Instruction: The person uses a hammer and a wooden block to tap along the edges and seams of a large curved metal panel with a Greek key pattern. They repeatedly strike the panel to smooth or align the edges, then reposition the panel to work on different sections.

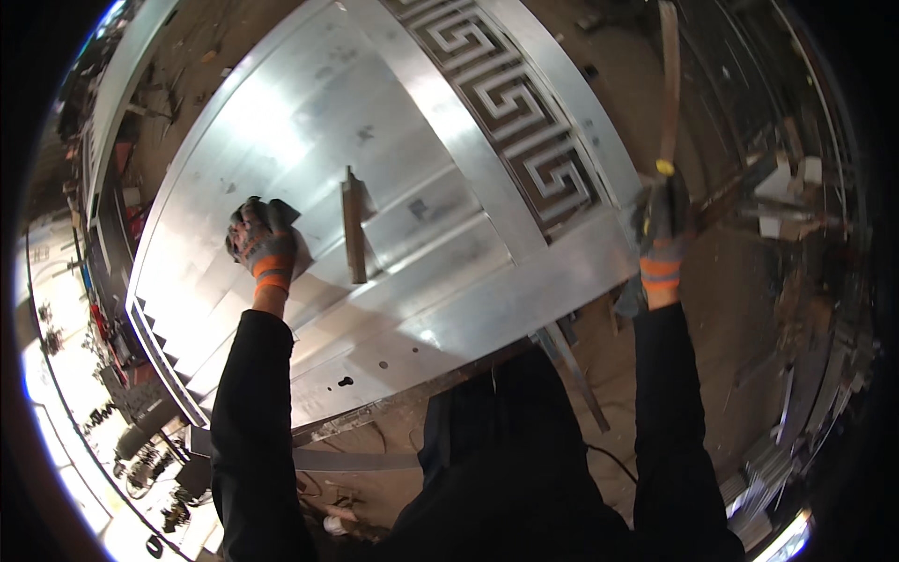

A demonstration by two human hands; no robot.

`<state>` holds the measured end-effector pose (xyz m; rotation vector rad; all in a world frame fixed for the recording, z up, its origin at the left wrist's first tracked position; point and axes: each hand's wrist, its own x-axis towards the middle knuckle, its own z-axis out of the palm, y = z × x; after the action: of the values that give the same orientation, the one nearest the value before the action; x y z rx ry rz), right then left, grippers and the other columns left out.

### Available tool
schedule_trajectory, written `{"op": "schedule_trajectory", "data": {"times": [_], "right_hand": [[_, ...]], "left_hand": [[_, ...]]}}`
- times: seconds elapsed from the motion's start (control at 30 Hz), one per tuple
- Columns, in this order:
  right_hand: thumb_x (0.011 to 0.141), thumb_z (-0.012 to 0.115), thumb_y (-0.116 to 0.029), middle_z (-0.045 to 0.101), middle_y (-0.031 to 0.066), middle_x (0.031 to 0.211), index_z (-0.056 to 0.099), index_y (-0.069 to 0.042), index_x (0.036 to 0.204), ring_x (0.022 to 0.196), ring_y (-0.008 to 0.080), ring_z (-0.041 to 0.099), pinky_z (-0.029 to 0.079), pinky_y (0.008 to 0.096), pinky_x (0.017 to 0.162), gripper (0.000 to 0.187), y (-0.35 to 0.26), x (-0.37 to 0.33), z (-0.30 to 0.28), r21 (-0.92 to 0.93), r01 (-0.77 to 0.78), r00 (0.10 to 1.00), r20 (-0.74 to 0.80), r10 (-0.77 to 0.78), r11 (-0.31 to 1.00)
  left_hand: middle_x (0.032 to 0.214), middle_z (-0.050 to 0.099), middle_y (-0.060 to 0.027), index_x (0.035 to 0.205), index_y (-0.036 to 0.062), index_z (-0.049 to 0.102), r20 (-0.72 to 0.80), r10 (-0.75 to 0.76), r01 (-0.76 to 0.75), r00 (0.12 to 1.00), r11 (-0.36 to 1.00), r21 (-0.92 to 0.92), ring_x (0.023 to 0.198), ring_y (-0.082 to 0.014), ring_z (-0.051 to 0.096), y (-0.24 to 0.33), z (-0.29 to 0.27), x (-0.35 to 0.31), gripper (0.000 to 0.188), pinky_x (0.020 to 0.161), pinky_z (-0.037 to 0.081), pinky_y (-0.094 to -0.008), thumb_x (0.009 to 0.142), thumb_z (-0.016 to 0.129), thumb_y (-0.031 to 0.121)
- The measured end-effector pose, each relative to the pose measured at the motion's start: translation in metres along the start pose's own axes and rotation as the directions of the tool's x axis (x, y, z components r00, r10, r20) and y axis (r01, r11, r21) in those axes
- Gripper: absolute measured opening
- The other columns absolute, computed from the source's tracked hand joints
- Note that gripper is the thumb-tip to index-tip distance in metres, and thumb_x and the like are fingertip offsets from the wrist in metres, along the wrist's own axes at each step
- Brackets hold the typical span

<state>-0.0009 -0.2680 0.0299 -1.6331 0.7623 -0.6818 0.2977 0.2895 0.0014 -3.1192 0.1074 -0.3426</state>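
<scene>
A large silvery metal gate panel (375, 122) with a Greek-key band (524, 112) lies in front of me. Over its left part is my left hand (260, 239), in a grey and orange glove. Its fingers are curled, and a dark edge shows beside them, too unclear to name. A short narrow metal strip (353, 225) rests on the panel just right of that hand. Beyond the panel's right corner, my right hand (662, 225), gloved alike and slightly blurred, closes round the lower end of a long narrow brownish bar (670, 84) with a yellow spot (665, 168) near the grip.
Metal legs (576, 375) show under the panel's near edge. Scrap pieces (787, 192) and stacked metal lengths (763, 482) lie on the floor to the right. A pale curved frame (117, 103) stands at the far left. A dark cable (613, 461) runs near my body.
</scene>
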Motion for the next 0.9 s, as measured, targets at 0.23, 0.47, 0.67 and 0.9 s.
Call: {"op": "schedule_trajectory", "data": {"times": [0.23,0.47,0.67,0.9], "right_hand": [[0.114,0.064,-0.019,0.076,0.0141,0.109,0.064,0.0,0.15,0.082,0.0237,0.072,0.059,0.0379,0.072,0.041,0.025,0.007,-0.02,-0.29,0.092,0.996,0.013,-0.092,0.953],[0.102,0.071,-0.012,0.064,0.0329,0.152,0.061,0.004,0.151,0.133,0.0522,0.069,0.06,0.056,0.108,0.053,0.027,0.018,-0.031,-0.732,0.672,0.631,0.485,-0.606,0.114],[0.1,0.072,-0.014,0.062,0.0339,0.155,0.06,0.005,0.153,0.137,0.0545,0.066,0.057,0.0588,0.113,0.058,0.024,0.014,-0.033,-0.755,0.643,0.686,0.491,-0.537,0.13],[0.106,0.065,-0.023,0.064,0.0339,0.154,0.061,0.005,0.155,0.137,0.0545,0.066,0.057,0.0581,0.115,0.056,0.026,0.015,-0.036,-0.779,0.605,0.734,0.466,-0.495,0.163]], "left_hand": [[0.148,0.068,-0.0175,0.142,0.0144,0.069,-0.009,-0.07,0.069,0.997,0.994,-0.082,0.141,-0.0431,0.059,0.012,-0.011,-0.004,0.054,0.125,0.038,-0.0571,0.106,0.061,0.053],[0.145,0.069,-0.0159,0.144,0.0167,0.069,-0.011,-0.064,0.062,0.998,0.992,-0.111,0.138,-0.0413,0.06,0.016,-0.024,0.001,0.049,0.129,0.032,-0.059,0.103,0.067,0.044],[0.144,0.068,-0.0149,0.142,0.0146,0.07,-0.04,-0.047,0.04,0.998,0.985,-0.165,0.139,-0.0396,0.06,0.015,-0.024,0.003,0.053,0.128,0.03,-0.0592,0.098,0.07,0.044],[0.145,0.068,-0.0163,0.146,0.0131,0.067,-0.027,-0.022,0.016,0.999,0.979,-0.204,0.142,-0.0385,0.06,0.011,-0.023,0.009,0.058,0.129,0.031,-0.0617,0.096,0.073,0.041]]}}
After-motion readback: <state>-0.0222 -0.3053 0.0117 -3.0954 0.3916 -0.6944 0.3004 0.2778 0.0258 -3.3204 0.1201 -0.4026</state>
